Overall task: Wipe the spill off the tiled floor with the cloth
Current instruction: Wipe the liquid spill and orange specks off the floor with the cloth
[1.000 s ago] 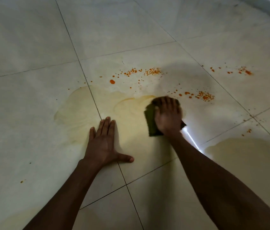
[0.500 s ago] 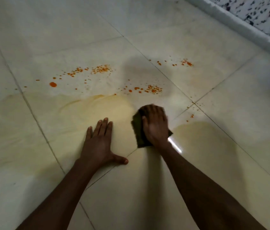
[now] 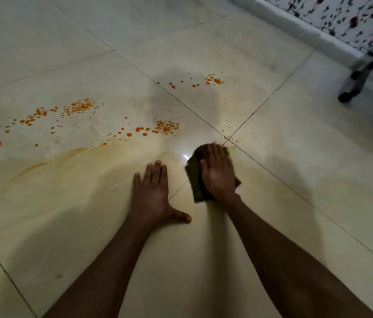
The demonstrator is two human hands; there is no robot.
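We pressed right hand [image 3: 218, 173] flat on cloth [image 3: 196, 180], mid-wipe at smear edge. Left hand [image 3: 152, 193] spread on floor [image 3: 295, 145], bracing. Orange spill [image 3: 166, 127] lay at 11 o'clock of cloth; next stroke probably there.

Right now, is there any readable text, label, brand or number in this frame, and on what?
None. The tiled floor, the cloth under the right hand and the left hand carry no writing. The patterned surface at top right shows only dark flower-like marks, no letters.
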